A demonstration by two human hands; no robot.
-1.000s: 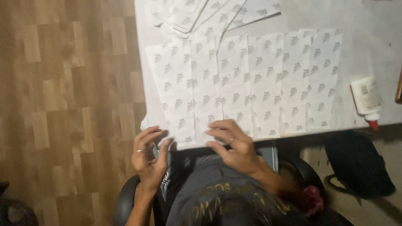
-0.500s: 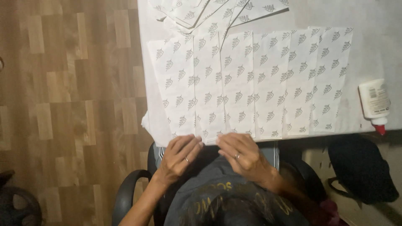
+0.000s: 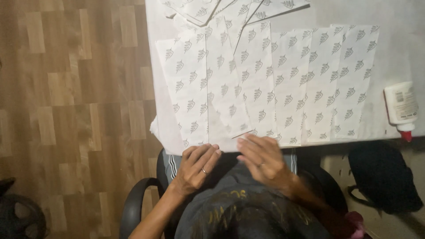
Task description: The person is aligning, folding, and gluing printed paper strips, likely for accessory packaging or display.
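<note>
Overlapping white paper sheets with a grey leaf print, fanned along the near edge of white tabletop for easy reach. Left hand and right hand: fingers flat on lower margins, no closed grip. White glue bottle with red tip parked well aside.

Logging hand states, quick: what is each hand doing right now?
Left hand: open, fingertips at the near edge of the printed paper sheets, holding nothing.
Right hand: open, fingers on the same edge, blurred.

Wood-pattern floor, white table, black office chair (armrest visible), dim light
</note>
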